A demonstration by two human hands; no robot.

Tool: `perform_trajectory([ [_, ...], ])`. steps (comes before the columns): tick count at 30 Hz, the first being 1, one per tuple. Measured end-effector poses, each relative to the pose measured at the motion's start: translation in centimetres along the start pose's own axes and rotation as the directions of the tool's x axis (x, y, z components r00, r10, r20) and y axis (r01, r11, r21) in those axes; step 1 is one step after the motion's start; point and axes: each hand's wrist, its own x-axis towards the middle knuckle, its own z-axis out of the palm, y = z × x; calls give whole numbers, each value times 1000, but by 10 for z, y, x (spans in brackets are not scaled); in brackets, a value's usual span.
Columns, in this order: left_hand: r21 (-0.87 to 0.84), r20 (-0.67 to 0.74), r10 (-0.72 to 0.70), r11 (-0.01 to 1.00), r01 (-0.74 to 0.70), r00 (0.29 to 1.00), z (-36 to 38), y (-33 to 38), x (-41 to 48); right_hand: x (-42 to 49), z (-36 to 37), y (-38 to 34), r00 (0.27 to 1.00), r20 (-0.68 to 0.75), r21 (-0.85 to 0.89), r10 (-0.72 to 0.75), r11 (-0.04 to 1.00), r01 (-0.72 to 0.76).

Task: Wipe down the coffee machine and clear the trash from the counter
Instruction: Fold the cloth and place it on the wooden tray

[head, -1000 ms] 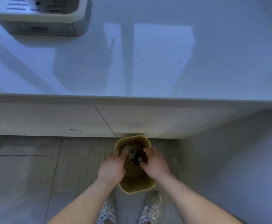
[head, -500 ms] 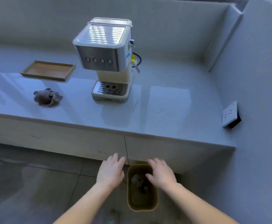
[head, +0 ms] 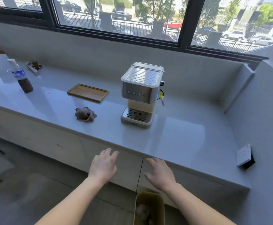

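The coffee machine (head: 141, 95) is boxy: cream body, brushed steel front with four round buttons, ribbed top, slotted drip grate at its foot and a steam wand on its right side. It stands upright on the worktop (head: 181, 135), well back from the front edge.

One crumpled brown cloth (head: 85, 114) lies to its left, near but apart. One wooden tray (head: 88, 93) sits behind the cloth, and one bottle (head: 21, 78) of dark liquid stands far left. One tan bin (head: 149, 202) stands on the floor below the front edge, with pale crumpled trash (head: 142, 211) inside.

The left hand (head: 104, 164) and right hand (head: 160, 172) hover before the cabinet fronts, just under the edge, fingers spread wide, holding nothing. A broad glossy stretch of worktop runs from the machine to the right wall.
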Motion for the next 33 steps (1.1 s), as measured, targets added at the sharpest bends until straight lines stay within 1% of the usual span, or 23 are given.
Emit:
perform_trajectory([
  [3, -27, -12, 5, 1000, -5, 1000, -15, -24, 5, 27, -8, -24, 1000, -27, -20, -6, 1000, 5],
  [4, -18, -58, 28, 999, -29, 998, -20, -26, 8, 31, -14, -28, 1000, -30, -4, 4, 1000, -5],
  [5, 3, -67, 38, 999, -38, 997, -23, -26, 12, 31, -20, -31, 1000, -25, -1, -3, 1000, 3],
  [7, -9, -53, 33, 999, -34, 998, -40, -131, 23, 80, 2, -122, 999, -46, -34, -10, 999, 9],
  [11, -11, -63, 58, 998, -59, 996, -51, -135, 31, 93, -17, -128, 997, -80, -59, 10, 998, -15],
  [14, -24, -63, 33, 999, -34, 997, -60, -173, 38, 113, -15, -164, 997, -78, -54, 28, 998, -32],
  [22, -45, -72, -8, 999, 5, 997, -74, -234, 78, 182, -3, -230, 999, -32, -21, -27, 999, 27],
  [33, -12, -28, -46, 999, 46, 999, -73, -272, 179, 302, 19, -255, 997, 18, -10, -77, 997, 78],
])
